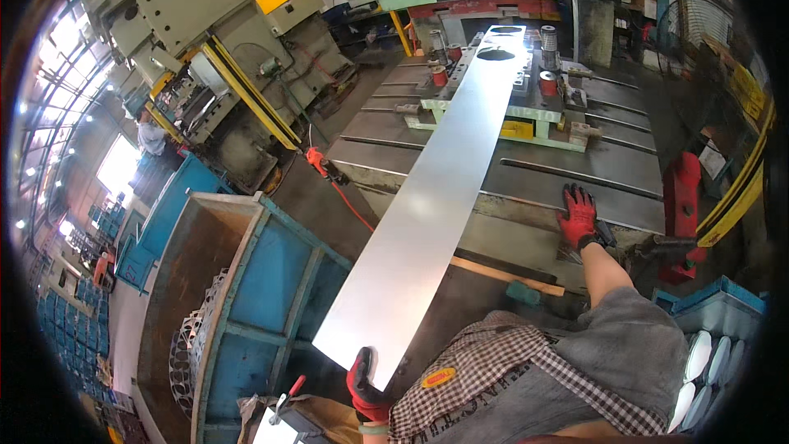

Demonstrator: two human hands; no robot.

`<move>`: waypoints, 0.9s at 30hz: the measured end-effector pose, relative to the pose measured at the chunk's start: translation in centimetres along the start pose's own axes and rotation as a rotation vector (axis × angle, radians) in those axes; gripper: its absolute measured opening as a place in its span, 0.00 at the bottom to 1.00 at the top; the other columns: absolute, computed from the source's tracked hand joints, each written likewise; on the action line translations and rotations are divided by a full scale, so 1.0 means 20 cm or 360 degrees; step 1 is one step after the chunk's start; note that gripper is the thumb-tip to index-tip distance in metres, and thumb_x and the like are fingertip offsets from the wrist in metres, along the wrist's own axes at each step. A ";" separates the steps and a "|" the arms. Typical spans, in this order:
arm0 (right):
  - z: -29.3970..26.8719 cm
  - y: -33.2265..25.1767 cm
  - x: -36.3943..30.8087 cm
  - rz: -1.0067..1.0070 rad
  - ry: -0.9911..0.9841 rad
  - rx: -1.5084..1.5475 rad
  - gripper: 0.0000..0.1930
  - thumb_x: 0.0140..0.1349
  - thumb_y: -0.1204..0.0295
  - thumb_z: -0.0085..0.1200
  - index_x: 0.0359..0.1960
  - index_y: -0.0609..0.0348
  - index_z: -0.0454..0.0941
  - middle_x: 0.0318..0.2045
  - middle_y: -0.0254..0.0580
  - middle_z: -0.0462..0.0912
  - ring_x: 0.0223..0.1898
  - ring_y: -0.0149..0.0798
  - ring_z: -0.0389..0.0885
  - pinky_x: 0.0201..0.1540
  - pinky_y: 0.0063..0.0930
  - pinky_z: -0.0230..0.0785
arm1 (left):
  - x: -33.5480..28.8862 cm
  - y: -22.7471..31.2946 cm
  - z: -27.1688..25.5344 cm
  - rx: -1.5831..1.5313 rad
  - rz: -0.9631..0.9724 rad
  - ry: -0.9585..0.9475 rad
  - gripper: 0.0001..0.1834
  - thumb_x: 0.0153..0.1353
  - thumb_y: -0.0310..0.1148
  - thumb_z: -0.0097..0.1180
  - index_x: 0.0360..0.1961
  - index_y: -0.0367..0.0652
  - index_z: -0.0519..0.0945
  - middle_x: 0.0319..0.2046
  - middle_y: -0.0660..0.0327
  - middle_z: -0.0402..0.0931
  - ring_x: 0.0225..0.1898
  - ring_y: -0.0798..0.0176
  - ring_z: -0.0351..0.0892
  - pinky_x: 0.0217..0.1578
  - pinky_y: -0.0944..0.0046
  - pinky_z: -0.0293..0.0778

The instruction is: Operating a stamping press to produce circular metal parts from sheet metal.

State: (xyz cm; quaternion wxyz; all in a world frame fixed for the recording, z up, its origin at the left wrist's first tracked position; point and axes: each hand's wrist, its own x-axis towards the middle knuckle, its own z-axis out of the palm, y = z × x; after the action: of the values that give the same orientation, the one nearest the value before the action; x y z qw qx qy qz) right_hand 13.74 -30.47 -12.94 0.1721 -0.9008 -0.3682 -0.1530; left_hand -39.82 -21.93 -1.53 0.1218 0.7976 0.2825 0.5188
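A long, shiny sheet metal strip [427,214] slopes from my lower left up to the press die. My left hand [367,386], in a red and black glove, grips its near corner, thumb on top and the other fingers hidden below. Round holes show at the strip's far end, which rests on the die set [542,111] with its red-based guide posts. My right hand [579,215], gloved the same way, lies on the slotted press bed [608,164] with its fingers spread and nothing in them.
A blue-framed bin [271,279] with punched metal scrap [197,337] stands at the left. Yellow guard bars [251,90] flank the press. At lower right, a blue crate [715,296] stands by stacked discs [699,374]. An orange air gun [316,158] hangs at the bed's left corner.
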 end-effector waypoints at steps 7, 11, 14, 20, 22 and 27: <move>-0.02 -0.10 0.05 0.0033 -0.0015 0.0010 0.34 0.50 0.51 0.52 0.59 0.50 0.63 0.60 0.50 0.60 0.59 0.59 0.57 0.62 0.51 0.44 | 0.21 -0.10 0.17 -0.0269 -0.0125 -0.0160 0.34 0.38 0.26 0.66 0.50 0.31 0.68 0.47 0.42 0.72 0.48 0.45 0.74 0.48 0.53 0.71; -0.09 -0.04 0.04 0.0101 0.0013 0.0042 0.34 0.47 0.54 0.55 0.57 0.52 0.64 0.58 0.53 0.62 0.58 0.58 0.59 0.62 0.51 0.45 | 0.33 -0.07 0.36 -0.0270 -0.0150 -0.0263 0.32 0.39 0.25 0.64 0.50 0.31 0.69 0.43 0.43 0.74 0.45 0.43 0.75 0.48 0.52 0.70; -0.13 0.00 -0.01 0.0054 0.0098 0.0036 0.34 0.44 0.55 0.56 0.55 0.52 0.67 0.56 0.53 0.65 0.58 0.55 0.61 0.61 0.52 0.47 | 0.28 -0.17 0.46 -0.0832 -0.0686 -0.0187 0.27 0.44 0.28 0.66 0.46 0.31 0.70 0.44 0.43 0.73 0.44 0.46 0.75 0.45 0.53 0.72; -0.10 -0.06 -0.04 0.0014 0.0206 0.0041 0.32 0.45 0.52 0.55 0.54 0.51 0.68 0.56 0.49 0.66 0.57 0.54 0.61 0.61 0.51 0.48 | 0.43 0.12 0.28 -0.1966 -0.1903 -0.0126 0.22 0.52 0.38 0.61 0.43 0.32 0.75 0.38 0.48 0.76 0.38 0.50 0.77 0.40 0.56 0.74; -0.09 -0.07 -0.06 -0.0032 0.0217 0.0027 0.33 0.46 0.50 0.54 0.55 0.50 0.67 0.57 0.48 0.64 0.58 0.54 0.61 0.61 0.51 0.48 | 0.43 0.07 0.30 -0.1964 -0.1862 -0.0259 0.22 0.52 0.38 0.60 0.43 0.33 0.75 0.38 0.49 0.76 0.38 0.50 0.77 0.40 0.56 0.74; -0.08 -0.08 -0.05 0.0033 0.0030 -0.0078 0.36 0.50 0.45 0.49 0.59 0.48 0.62 0.59 0.47 0.63 0.59 0.52 0.59 0.63 0.50 0.42 | 0.49 0.00 0.38 -0.1977 -0.1862 -0.0417 0.21 0.54 0.39 0.58 0.44 0.34 0.74 0.38 0.50 0.76 0.38 0.51 0.77 0.39 0.57 0.74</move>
State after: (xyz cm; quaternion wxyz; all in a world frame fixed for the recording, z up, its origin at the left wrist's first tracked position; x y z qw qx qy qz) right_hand 11.74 -30.74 -11.51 0.1549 -0.9071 -0.3532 -0.1687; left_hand -30.11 -15.53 2.64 0.8151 0.3662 0.2968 0.3369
